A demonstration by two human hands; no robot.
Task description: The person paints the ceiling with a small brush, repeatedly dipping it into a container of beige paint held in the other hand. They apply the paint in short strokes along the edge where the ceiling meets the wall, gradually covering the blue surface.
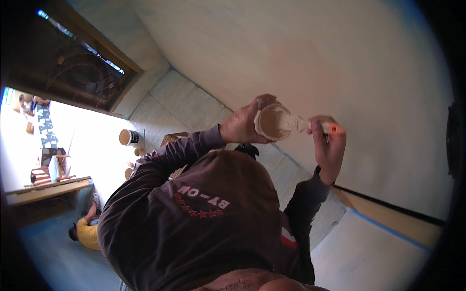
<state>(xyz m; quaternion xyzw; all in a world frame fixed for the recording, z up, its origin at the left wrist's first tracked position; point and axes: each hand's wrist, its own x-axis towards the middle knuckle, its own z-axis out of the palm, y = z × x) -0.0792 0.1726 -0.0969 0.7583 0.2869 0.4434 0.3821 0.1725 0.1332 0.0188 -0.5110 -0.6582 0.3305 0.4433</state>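
My left hand (245, 121) is wrapped round a pale cup (259, 121) that holds some cream-beige paint (273, 125). In my right hand (331, 148), fingers closed, is a paintbrush (300, 124) whose handle end shows orange. The brush's whitish, paint-coated head lies across the right side of the cup's rim, partly over the opening. Whether the bristles dip into the paint I cannot tell. Both hands are held in front of my chest, close to the wall. Marks of paint show on the fingers of my left hand.
A pale, patchily painted wall (369, 87) rises beyond and to the right. Grey tiles (177, 94) cover the floor. A paint bucket (128, 137) stands at left near an open doorway with a dark door (82, 72). A person in yellow (87, 234) is at lower left; a wooden chair (56, 167) stands outside.
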